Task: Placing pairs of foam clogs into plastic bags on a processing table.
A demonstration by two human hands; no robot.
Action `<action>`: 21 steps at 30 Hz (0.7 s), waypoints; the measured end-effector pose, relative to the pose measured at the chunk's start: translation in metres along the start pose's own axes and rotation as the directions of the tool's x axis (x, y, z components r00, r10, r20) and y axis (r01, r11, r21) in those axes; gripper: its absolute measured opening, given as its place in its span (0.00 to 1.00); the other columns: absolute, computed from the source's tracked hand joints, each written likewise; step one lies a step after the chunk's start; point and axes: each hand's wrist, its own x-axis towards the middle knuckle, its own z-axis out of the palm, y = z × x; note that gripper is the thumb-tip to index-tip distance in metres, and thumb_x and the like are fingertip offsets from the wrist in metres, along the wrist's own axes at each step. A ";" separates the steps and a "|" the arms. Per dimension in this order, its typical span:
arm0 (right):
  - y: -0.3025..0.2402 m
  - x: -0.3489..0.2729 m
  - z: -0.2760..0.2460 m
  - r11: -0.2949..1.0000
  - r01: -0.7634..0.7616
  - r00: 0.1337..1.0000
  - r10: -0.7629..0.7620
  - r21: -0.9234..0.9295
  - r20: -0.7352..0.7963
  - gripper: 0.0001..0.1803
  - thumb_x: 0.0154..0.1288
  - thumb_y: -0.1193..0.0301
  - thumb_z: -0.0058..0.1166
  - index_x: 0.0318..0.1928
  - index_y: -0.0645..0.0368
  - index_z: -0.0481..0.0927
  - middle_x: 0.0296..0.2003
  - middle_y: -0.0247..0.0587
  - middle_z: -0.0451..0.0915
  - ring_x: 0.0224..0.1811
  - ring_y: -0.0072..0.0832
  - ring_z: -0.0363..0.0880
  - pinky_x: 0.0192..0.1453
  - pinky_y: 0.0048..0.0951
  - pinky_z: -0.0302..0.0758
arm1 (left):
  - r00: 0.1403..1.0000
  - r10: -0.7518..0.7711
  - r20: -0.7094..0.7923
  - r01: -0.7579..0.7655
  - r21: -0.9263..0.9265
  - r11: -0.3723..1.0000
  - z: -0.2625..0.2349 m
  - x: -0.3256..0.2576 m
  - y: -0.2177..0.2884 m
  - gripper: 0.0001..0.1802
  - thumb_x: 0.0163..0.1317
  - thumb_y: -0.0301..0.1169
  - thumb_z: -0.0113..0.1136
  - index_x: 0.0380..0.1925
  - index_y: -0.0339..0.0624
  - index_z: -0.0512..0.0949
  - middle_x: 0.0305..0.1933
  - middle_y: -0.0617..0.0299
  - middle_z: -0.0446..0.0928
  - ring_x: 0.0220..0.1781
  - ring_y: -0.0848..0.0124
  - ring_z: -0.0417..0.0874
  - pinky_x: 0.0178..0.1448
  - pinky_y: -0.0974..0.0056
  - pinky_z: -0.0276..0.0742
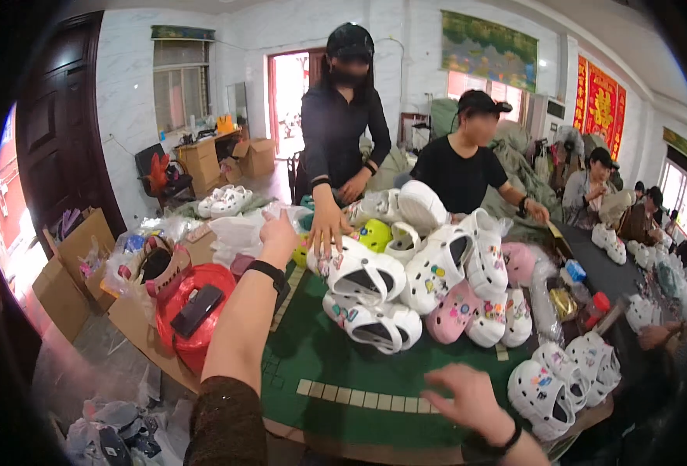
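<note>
Green table (324, 423) heaped with shoes (429, 287); left hand (280, 231) near far-left corner, finger grip unclear; right hand (467, 398) spread, empty, above near edge. Seemingly between shoes; grasping needs closed fingers.

White marbled walls (242, 58), dark wooden door (60, 116) at the left, brightly lit open doorway (286, 97) behind, a window (179, 97), wooden desk (199, 171), black chair (175, 184), greyish floor (87, 342), red wall banners (601, 97).

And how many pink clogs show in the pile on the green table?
2: the front pink clog, low, just left of a white clog; and the rear pink clog, farther right and higher in view. Others may be hidden.
</note>
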 end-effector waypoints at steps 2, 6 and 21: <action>0.017 0.055 0.030 0.995 0.044 0.996 -0.050 -0.095 -0.068 0.31 0.51 0.55 0.70 0.53 0.56 0.77 0.51 0.48 0.76 0.51 0.44 0.76 0.48 0.40 0.77 | 0.999 0.008 -0.046 -0.003 0.104 0.995 -0.014 -0.025 0.013 0.40 0.55 0.52 0.67 0.63 0.43 0.69 0.59 0.37 0.76 0.48 0.52 0.86 0.47 0.53 0.83; 0.039 0.114 0.077 0.985 -0.043 0.996 0.029 -0.169 -0.085 0.49 0.47 0.49 0.73 0.66 0.54 0.65 0.58 0.55 0.68 0.60 0.51 0.68 0.61 0.49 0.70 | 0.937 0.346 -0.034 -0.347 -0.171 0.922 -0.025 -0.148 0.041 0.23 0.60 0.50 0.59 0.35 0.40 0.83 0.35 0.45 0.83 0.37 0.50 0.85 0.42 0.48 0.80; 0.061 0.173 0.069 0.999 -0.029 0.974 0.024 -0.017 -0.226 0.42 0.53 0.55 0.70 0.66 0.55 0.68 0.58 0.54 0.72 0.60 0.48 0.73 0.61 0.43 0.73 | 0.881 0.423 0.212 -0.064 -0.832 0.551 0.107 -0.263 0.066 0.55 0.57 0.57 0.65 0.70 0.33 0.49 0.62 0.27 0.63 0.64 0.36 0.69 0.66 0.48 0.69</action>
